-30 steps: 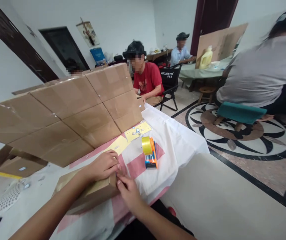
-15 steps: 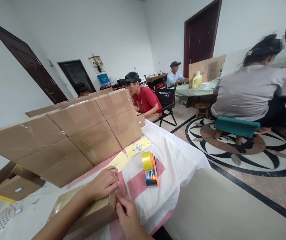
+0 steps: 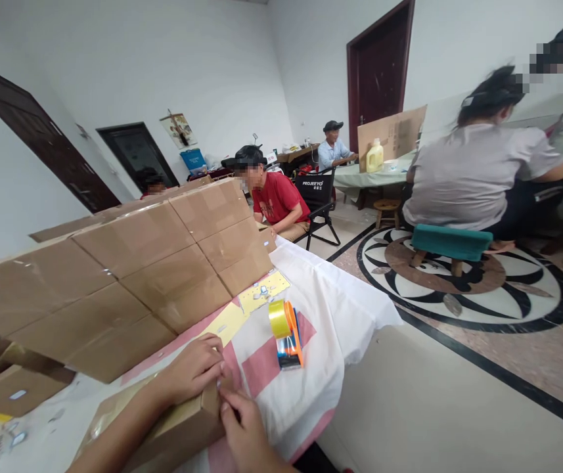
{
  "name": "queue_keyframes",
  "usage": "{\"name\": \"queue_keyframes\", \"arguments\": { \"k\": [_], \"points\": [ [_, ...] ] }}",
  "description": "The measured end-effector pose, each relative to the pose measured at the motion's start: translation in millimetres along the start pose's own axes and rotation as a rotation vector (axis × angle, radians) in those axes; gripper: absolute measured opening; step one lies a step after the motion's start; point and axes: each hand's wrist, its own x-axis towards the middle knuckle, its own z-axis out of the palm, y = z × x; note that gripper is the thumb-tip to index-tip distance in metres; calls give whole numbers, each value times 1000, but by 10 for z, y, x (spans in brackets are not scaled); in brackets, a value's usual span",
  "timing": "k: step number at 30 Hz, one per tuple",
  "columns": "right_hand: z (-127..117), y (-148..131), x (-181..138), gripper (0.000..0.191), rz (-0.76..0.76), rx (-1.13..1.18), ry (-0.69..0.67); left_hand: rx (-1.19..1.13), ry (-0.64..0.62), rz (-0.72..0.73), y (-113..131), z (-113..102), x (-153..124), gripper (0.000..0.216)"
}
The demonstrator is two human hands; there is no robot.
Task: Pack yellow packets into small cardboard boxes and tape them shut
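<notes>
My left hand (image 3: 193, 369) lies curled over the top end of a small cardboard box (image 3: 173, 427) on the table, pressing it down. Against the box's near end rests my right hand (image 3: 244, 427), its fingers pinched at the corner; what they pinch I cannot make out. The box is wrapped in shiny clear tape. A tape dispenser (image 3: 285, 327) with a yellowish roll and orange-blue body stands on the cloth just right of my hands.
A wall of taped cardboard boxes (image 3: 128, 263) stands behind my hands. The white-and-pink tablecloth (image 3: 330, 309) hangs over the table's right edge. An open carton (image 3: 10, 387) lies at left. Several people sit further back and at right.
The view has tilted up and swung a little left, so my hands sit lower in the picture. Both hands stay on the small box; the right hand has shifted slightly along its end.
</notes>
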Motion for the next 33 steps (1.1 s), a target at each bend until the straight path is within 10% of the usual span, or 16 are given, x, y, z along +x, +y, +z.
{"name": "queue_keyframes", "arguments": {
  "k": [33],
  "points": [
    [-190,-83,78,38,-33,18,-217,45,30,8,-69,62,-26,63]
  ]
}}
